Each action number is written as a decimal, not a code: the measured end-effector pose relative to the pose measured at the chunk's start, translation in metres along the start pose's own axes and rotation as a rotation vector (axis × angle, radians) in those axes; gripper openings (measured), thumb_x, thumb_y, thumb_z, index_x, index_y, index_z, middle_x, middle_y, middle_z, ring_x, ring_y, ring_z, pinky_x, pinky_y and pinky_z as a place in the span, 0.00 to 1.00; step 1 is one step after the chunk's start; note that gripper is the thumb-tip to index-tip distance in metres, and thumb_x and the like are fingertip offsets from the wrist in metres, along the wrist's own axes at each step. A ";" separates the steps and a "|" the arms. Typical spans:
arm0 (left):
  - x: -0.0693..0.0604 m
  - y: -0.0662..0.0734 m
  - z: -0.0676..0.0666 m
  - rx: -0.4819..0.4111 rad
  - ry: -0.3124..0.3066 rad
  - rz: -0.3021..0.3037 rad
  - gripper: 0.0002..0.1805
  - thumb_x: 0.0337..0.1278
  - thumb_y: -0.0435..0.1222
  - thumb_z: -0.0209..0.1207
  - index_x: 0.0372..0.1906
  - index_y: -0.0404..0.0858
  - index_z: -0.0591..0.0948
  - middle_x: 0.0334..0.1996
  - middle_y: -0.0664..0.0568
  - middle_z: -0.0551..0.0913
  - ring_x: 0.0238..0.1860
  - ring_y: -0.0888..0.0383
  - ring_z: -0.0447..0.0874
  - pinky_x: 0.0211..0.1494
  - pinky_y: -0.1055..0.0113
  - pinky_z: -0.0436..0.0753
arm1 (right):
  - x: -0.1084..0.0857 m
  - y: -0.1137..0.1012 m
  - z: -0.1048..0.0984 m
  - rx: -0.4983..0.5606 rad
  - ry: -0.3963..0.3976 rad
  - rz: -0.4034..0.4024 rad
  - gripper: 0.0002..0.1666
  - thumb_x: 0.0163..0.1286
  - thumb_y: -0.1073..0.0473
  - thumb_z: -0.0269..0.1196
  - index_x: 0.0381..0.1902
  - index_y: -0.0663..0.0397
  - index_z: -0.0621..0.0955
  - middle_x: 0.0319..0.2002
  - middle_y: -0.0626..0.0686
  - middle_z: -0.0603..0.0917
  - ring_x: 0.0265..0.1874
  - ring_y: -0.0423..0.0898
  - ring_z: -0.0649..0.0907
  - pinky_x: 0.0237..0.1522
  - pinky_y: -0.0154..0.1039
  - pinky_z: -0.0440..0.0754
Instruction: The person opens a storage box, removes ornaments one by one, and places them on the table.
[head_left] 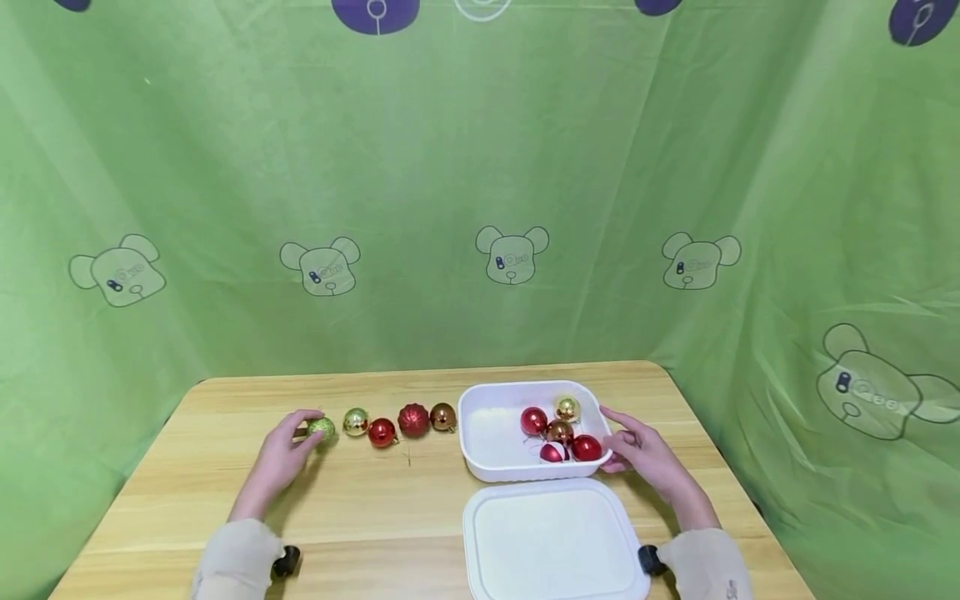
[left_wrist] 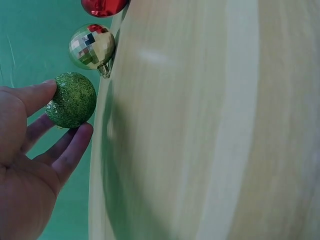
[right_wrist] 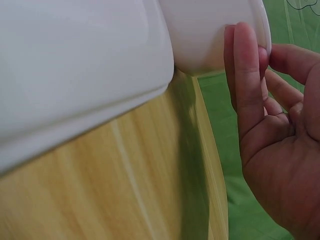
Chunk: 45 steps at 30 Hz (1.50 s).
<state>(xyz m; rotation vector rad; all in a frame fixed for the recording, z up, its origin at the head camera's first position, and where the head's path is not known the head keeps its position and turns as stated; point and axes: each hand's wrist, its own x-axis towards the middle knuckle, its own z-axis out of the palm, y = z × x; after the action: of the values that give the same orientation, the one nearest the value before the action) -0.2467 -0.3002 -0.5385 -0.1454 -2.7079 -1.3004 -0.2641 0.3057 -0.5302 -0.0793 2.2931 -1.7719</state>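
In the head view my left hand [head_left: 283, 454] pinches a green glitter Christmas ball [head_left: 322, 429] at the left end of a row of baubles. The left wrist view shows the thumb and fingertips around this green ball [left_wrist: 74, 100]. Beside it lie a faceted gold ball [head_left: 356, 422], a shiny red ball [head_left: 382, 432], a ridged dark red ball [head_left: 413, 420] and a bronze ball [head_left: 442, 417]. My right hand [head_left: 641, 450] holds the right end of a white plastic box [head_left: 480, 450], its thumb and fingers against the wall and rim [right_wrist: 210, 45].
Inside the box sit several baubles, among them a red one [head_left: 534, 421] and a gold one [head_left: 567, 408]. A white lid [head_left: 551, 542] lies in front of the box on the wooden table [head_left: 375, 508]. Green curtains [head_left: 420, 208] surround the table's back and sides.
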 end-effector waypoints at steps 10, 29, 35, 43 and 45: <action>0.004 0.005 0.005 0.022 -0.034 -0.052 0.23 0.75 0.35 0.58 0.69 0.35 0.73 0.72 0.31 0.70 0.65 0.29 0.77 0.70 0.35 0.75 | 0.001 0.004 0.000 0.001 0.004 -0.022 0.39 0.79 0.64 0.58 0.82 0.58 0.57 0.38 0.61 0.85 0.35 0.49 0.89 0.44 0.43 0.92; 0.005 0.006 0.009 0.044 -0.042 -0.080 0.24 0.75 0.37 0.58 0.71 0.37 0.73 0.71 0.33 0.70 0.66 0.28 0.75 0.71 0.35 0.74 | 0.003 0.007 -0.001 0.006 -0.009 -0.038 0.40 0.78 0.64 0.59 0.82 0.58 0.57 0.39 0.62 0.85 0.35 0.50 0.89 0.44 0.44 0.92; 0.004 0.003 0.008 0.037 -0.029 -0.059 0.24 0.75 0.36 0.58 0.70 0.36 0.73 0.71 0.33 0.70 0.66 0.30 0.75 0.71 0.38 0.76 | 0.003 0.008 -0.001 0.011 -0.014 -0.039 0.40 0.78 0.64 0.59 0.82 0.58 0.56 0.39 0.61 0.85 0.35 0.50 0.89 0.44 0.45 0.92; 0.003 0.000 0.006 0.010 -0.001 -0.013 0.21 0.74 0.34 0.58 0.68 0.35 0.75 0.69 0.35 0.71 0.67 0.32 0.74 0.70 0.41 0.77 | 0.003 0.008 -0.001 0.012 -0.014 -0.040 0.40 0.78 0.64 0.59 0.82 0.58 0.56 0.40 0.63 0.85 0.35 0.49 0.90 0.45 0.44 0.92; 0.003 0.001 0.006 0.011 0.000 -0.011 0.21 0.74 0.33 0.58 0.67 0.35 0.76 0.69 0.34 0.71 0.67 0.32 0.74 0.70 0.41 0.77 | 0.003 0.008 -0.001 0.011 -0.013 -0.040 0.40 0.78 0.64 0.59 0.82 0.57 0.56 0.40 0.63 0.85 0.35 0.50 0.90 0.45 0.44 0.92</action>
<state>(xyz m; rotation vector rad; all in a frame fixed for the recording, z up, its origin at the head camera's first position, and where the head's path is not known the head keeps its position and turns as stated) -0.2495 -0.2951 -0.5407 -0.1294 -2.7192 -1.2887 -0.2662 0.3078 -0.5380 -0.1354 2.2877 -1.7985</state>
